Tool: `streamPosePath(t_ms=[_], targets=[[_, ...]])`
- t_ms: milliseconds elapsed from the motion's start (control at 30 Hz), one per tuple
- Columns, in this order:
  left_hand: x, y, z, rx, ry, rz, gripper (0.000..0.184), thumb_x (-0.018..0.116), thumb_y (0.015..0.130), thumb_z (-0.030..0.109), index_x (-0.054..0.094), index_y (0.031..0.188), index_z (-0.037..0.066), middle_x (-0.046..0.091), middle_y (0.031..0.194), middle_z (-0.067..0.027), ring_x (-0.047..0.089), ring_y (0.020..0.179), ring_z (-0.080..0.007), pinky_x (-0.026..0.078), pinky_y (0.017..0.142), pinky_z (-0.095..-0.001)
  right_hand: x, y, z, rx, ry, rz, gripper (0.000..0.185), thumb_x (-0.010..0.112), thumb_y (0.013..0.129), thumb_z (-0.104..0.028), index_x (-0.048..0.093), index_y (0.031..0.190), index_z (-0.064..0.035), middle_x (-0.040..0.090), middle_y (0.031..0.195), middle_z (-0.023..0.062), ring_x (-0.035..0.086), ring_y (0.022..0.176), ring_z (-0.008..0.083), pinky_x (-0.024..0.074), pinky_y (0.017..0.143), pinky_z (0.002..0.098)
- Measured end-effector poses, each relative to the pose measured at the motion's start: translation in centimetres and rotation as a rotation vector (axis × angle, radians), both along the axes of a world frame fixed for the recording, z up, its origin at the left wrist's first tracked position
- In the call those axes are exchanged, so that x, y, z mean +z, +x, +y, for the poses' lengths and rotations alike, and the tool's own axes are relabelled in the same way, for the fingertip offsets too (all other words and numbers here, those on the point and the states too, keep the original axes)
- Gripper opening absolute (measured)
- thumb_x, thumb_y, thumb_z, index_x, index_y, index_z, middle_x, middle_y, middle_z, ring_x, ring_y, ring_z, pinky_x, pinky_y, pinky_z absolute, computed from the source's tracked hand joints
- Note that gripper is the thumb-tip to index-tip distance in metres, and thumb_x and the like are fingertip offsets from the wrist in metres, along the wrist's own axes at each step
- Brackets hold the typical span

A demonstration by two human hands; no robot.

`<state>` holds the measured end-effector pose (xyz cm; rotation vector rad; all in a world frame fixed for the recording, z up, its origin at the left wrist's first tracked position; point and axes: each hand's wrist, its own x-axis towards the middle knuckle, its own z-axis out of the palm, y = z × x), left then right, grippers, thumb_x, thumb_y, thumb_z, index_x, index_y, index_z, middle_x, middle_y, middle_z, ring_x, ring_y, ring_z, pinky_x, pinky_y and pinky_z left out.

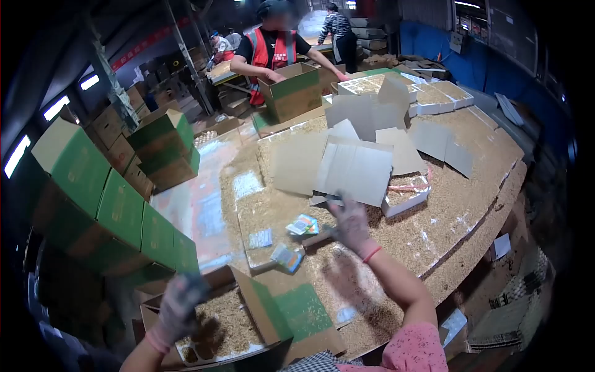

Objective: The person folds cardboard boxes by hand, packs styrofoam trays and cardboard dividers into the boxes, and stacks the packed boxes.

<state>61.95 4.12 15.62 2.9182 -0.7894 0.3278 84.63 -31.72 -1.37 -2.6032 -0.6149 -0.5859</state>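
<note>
My left hand, in a pale glove with dark fingertips, is over the left side of an open cardboard box. Motion smears its fingers. Loose tan, husk-like filling lies in this box, with white patches showing. My right hand, also gloved, reaches over the table with fingers and thumb apart. Its fingertips are close to the lower edge of a grey cardboard sheet; whether they touch it I cannot tell. Near the thumb lies a brown strip. Colourful packets are just left of it.
Green-and-brown boxes line the left side. More cardboard sheets lie on the husk-strewn table, beside a white tray with pink cord. Across it, a person in a red vest handles an open box.
</note>
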Motion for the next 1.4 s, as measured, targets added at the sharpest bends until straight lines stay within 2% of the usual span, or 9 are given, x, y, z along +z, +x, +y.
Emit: streamPosePath(t_ms=[133,300,567,767,867,1167,1300,1367,1400], targets=[[-4.3,-7.0,2.2,-0.012,0.042,0.589,0.055,0.066,0.081,0.031,0.051,0.129,0.01,0.049,0.131,-0.0179,0.045,0.123,-0.0367,0.033,0.104,-0.0511,0.1,5.2,-5.3,-0.357,-0.584,0.038,0.055,0.042,0.093,-0.028,0.03,0.147,-0.0215,0.024,0.153,0.016,0.022,0.141,0.0369,0.0122,0.112,0.0568],[-2.5,-11.0,9.9,0.512,-0.228,-0.094,0.066,0.071,0.071,0.011,0.048,0.132,0.003,0.045,0.135,-0.0219,0.039,0.129,-0.0391,0.03,0.11,-0.046,6.6,4.9,-4.5,-0.26,-0.48,-0.008,0.032,0.051,0.087,-0.012,0.06,0.116,-0.0201,0.06,0.113,0.0071,0.061,0.1,0.025,0.0523,0.076,0.0389],[-10.8,-13.0,20.2,0.622,-0.688,0.061,0.068,0.061,0.079,0.008,0.034,0.142,0.005,0.044,0.136,-0.0208,0.039,0.128,-0.0369,0.031,0.109,-0.04,14.8,-17.1,20.6,1.087,-0.046,-0.451,0.017,0.056,0.087,-0.017,0.059,0.103,-0.0157,0.057,0.09,0.0091,0.059,0.075,0.0247,0.0501,0.06,0.038],[-7.9,-16.1,18.3,0.639,-0.56,-0.018,0.068,0.057,0.085,0.006,0.026,0.146,0.003,0.033,0.148,-0.0153,0.029,0.139,-0.025,0.023,0.114,-0.0343,15.7,-20.1,20.6,1.206,-0.942,0.538,0.038,0.052,0.09,-0.038,0.057,0.125,-0.0213,0.06,0.113,0.0103,0.062,0.1,0.0305,0.0511,0.08,0.0427],[-8.1,-20.4,20.4,0.63,-0.288,-0.231,0.071,0.065,0.078,0.026,0.038,0.141,0.008,0.039,0.141,-0.0215,0.034,0.133,-0.0397,0.027,0.112,-0.0469,16.9,-15.6,14.1,0.991,-0.098,0.185,0.052,0.063,0.083,-0.029,0.052,0.131,-0.0104,0.053,0.128,0.0176,0.057,0.111,0.0356,0.0462,0.096,0.044],[-13.4,-13.5,14.3,-0.056,0.226,0.077,0.076,0.068,0.076,0.046,0.044,0.138,0.01,0.034,0.145,-0.0205,0.027,0.138,-0.0373,0.014,0.116,-0.0499,5.9,-19.7,21.2,0.975,-0.187,-0.044,0.057,0.059,0.085,-0.029,0.044,0.132,-0.001,0.044,0.133,0.0231,0.038,0.13,0.0369,0.0247,0.112,0.0467],[-21.4,-18.9,16.7,0.579,-0.856,0.423,0.1,0.077,0.075,0.042,0.018,0.148,0.007,0.031,0.147,-0.0203,0.031,0.134,-0.0344,0.024,0.113,-0.0436,-5.8,-16.0,14.9,0.119,0.853,0.483,0.053,0.053,0.09,-0.025,0.04,0.136,-0.0011,0.042,0.136,0.0206,0.039,0.127,0.0352,0.0315,0.108,0.0431],[-16.8,-20.9,12.5,0.702,-2.038,1.033,0.059,0.064,0.091,0.03,0.04,0.139,0.005,0.048,0.136,-0.0101,0.049,0.12,-0.0167,0.041,0.101,-0.0308,-11.8,-18.3,14.1,0.082,1.034,1.008,0.052,0.047,0.094,-0.027,0.035,0.139,-0.0024,0.041,0.138,0.0169,0.041,0.127,0.0311,0.0327,0.108,0.0403],[-22.1,-21.6,15.1,0.544,-1.729,0.89,0.053,0.061,0.094,0.025,0.04,0.138,0.001,0.052,0.131,-0.006,0.05,0.116,-0.013,0.041,0.101,-0.028,-13.0,-20.1,14.7,0.161,1.132,1.208,0.052,0.044,0.097,-0.029,0.033,0.141,-0.003,0.04,0.139,0.015,0.041,0.126,0.029,0.0333,0.108,0.0389]])
